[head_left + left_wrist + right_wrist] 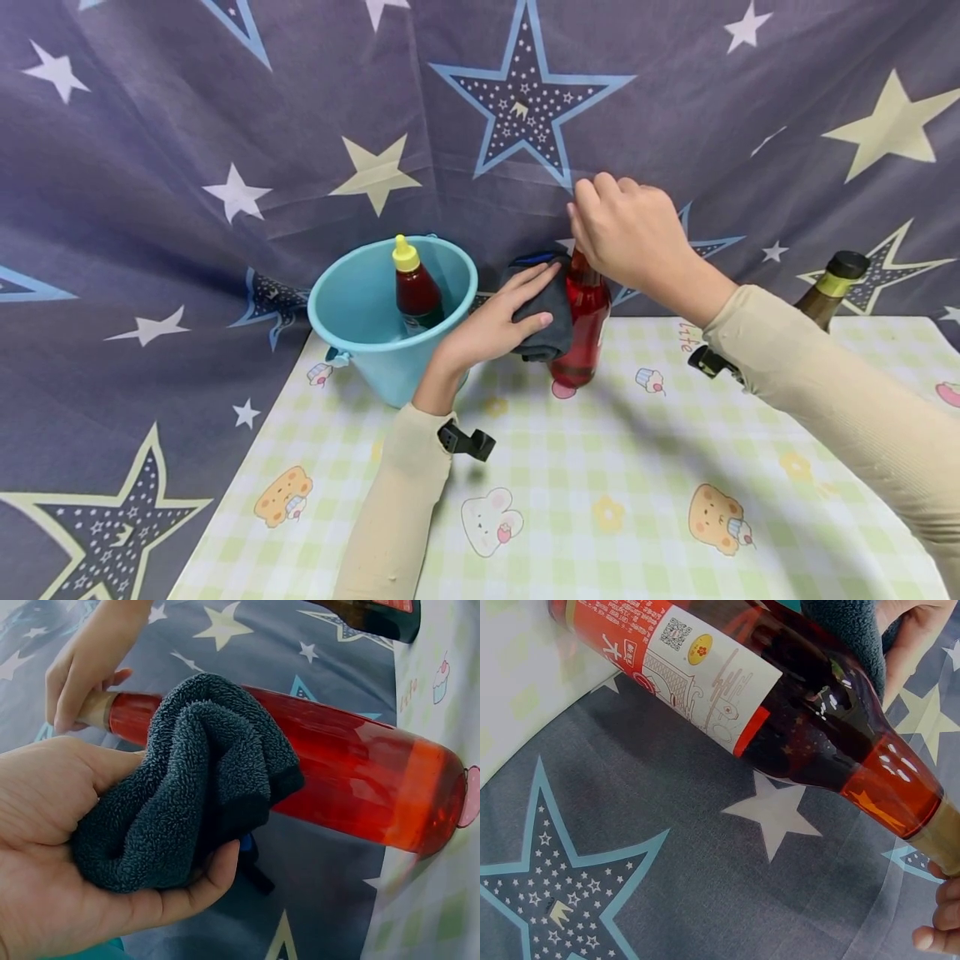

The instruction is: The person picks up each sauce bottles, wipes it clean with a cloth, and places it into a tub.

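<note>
A red bottle (583, 329) stands upright on the checked tablecloth (600, 500), a little right of the middle of the head view and close to the star-patterned curtain (187, 125) that fills the upper half of the frame. The right hand (633, 233) comes in from the right side and sits over the top of the bottle, its fingers curled down around the neck; in the left wrist view those fingers pinch the pale collar at the top of the neck. The left hand (495, 321) reaches up from the lower middle of the frame and holds a dark grey cloth (543, 321) against the left side of the bottle. In the left wrist view the cloth (187, 787) is bunched in the palm, with the thumb below and the fingers wrapped round it, and its fold lies pressed on the red glass (360, 780). The right wrist view shows the bottle's white and red label (697, 682) in the upper left of that frame, and the cloth touching the shoulder of the bottle at the upper right.

Just left of the left hand stands a light blue bucket (360, 333) with a small sauce bottle (415, 287) with a yellow cap inside it. At the right edge of the head view, behind the right sleeve, a brown bottle (832, 292) with a dark cap stands on the tablecloth.
</note>
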A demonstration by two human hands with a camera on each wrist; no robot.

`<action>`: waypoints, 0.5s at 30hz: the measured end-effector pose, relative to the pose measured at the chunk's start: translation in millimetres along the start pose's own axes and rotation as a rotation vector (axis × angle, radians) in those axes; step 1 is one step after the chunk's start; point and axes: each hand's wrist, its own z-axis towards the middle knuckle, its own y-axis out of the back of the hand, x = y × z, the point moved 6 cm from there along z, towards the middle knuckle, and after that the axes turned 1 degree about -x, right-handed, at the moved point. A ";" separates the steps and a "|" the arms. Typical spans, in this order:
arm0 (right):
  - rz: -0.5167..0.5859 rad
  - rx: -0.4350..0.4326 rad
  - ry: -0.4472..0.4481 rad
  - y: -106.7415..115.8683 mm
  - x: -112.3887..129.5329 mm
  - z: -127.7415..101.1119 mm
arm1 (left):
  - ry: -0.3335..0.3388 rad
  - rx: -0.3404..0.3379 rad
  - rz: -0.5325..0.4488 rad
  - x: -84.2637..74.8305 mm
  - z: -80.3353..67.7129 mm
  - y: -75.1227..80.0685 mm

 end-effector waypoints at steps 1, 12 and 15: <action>0.000 0.002 -0.002 0.3 -0.7 0.2 | -0.003 0.001 -0.008 0.6 0.8 0.0; -0.001 0.003 0.008 1.4 0.2 0.0 | -0.058 -0.033 -0.097 14.9 4.6 -6.5; 0.007 -0.008 0.003 1.0 1.1 0.5 | -0.075 -0.051 -0.091 19.1 4.2 -6.8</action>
